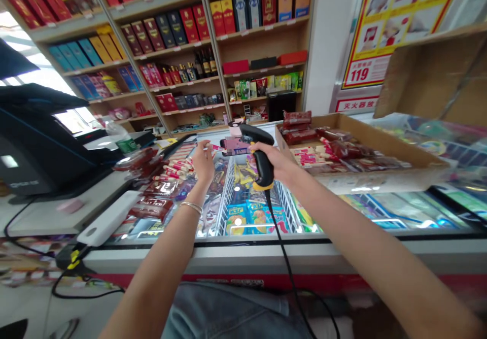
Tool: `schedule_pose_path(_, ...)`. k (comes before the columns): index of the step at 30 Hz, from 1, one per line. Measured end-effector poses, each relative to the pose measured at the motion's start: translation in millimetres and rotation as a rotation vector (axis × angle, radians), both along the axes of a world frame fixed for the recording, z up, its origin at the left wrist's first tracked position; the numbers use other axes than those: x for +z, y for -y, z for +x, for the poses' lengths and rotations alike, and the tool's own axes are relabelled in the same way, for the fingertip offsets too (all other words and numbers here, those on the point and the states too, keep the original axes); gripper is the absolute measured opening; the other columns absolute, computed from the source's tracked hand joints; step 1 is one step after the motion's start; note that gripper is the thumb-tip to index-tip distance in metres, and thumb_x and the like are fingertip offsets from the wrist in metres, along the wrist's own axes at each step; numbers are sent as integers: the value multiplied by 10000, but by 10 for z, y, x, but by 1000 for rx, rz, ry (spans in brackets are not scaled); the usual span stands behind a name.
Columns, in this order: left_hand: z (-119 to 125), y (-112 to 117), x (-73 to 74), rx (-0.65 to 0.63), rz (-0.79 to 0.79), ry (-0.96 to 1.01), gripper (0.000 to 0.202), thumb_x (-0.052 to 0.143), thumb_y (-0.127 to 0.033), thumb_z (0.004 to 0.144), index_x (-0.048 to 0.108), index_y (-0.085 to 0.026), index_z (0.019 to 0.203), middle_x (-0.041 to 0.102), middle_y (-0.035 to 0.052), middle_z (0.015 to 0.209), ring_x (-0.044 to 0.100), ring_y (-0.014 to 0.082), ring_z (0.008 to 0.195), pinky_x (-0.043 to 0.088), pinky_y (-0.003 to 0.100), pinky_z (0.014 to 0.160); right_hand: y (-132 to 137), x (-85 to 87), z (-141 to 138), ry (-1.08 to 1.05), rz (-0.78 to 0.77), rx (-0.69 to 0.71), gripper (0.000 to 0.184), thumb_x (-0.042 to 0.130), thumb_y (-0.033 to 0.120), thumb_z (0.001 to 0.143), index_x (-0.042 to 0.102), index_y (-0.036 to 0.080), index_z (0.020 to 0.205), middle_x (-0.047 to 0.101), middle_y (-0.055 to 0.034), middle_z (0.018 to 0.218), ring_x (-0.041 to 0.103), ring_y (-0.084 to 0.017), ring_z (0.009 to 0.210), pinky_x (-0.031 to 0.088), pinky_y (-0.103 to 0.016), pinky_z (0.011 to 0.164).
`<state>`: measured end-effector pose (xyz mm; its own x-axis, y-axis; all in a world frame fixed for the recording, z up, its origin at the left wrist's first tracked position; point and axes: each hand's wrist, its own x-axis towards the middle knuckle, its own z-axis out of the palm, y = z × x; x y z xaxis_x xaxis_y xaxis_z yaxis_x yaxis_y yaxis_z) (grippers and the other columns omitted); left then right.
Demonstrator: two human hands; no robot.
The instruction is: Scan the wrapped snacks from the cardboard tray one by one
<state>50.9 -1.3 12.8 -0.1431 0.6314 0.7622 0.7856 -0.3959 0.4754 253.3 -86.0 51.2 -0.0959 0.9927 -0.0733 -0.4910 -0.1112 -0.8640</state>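
Observation:
My right hand (279,162) is wrapped round the handle of a black and yellow barcode scanner (264,169), whose head points away to the left and whose cord hangs down over the freezer front. Over the glass top, my left hand (203,161) is closed in a pinch on a thin pink-and-white wrapped stick (217,147). Just beyond the stick, under the scanner's head, is a dark-edged phone (235,146) with a pinkish screen; what supports it is hidden. Similar wrapped sticks (177,169) lie in a pile left of my left hand, beside brown-red packets (152,207).
A chest freezer (243,252) with bagged goods under glass spans the front. An open cardboard box (365,180) of packets stands on it at right. At left are a black checkout machine (38,146) and a bottle (120,137). Stocked shelves (182,98) line the back.

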Motion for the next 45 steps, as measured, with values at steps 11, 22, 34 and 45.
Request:
schedule_pose_path(11,30,57,55,-45,50,-7,287,338,-275,925,525,-186,1124,637,74,1070,599,170,946,426,268,844,36,-445,-134,67,-236,56,90,564,127,759,533,125,674,502,-9,489,487,-85,464,547,-254,617)
schedule_pose_path(22,23,104,83,-36,69,1,289,340,-264,920,528,-180,1123,617,87,1126,566,186,1053,410,289,915,87,-399,-135,116,-240,26,115,561,133,749,532,123,638,496,-8,493,481,-76,464,556,-252,630)
schedule_pose_path(34,16,87,74,-15,89,21,272,361,-274,923,544,-185,1103,635,78,1049,586,184,961,431,293,853,30,-468,-126,86,-207,-3,54,576,120,735,540,116,695,507,-3,487,491,-82,453,553,-263,611)
schedule_pose_path(45,116,199,114,-8,225,-127,346,287,-299,952,509,-166,1181,573,124,1074,525,204,1066,399,333,927,32,-434,-102,106,-207,-53,95,549,115,767,524,117,676,495,6,462,487,-77,427,543,-244,575)
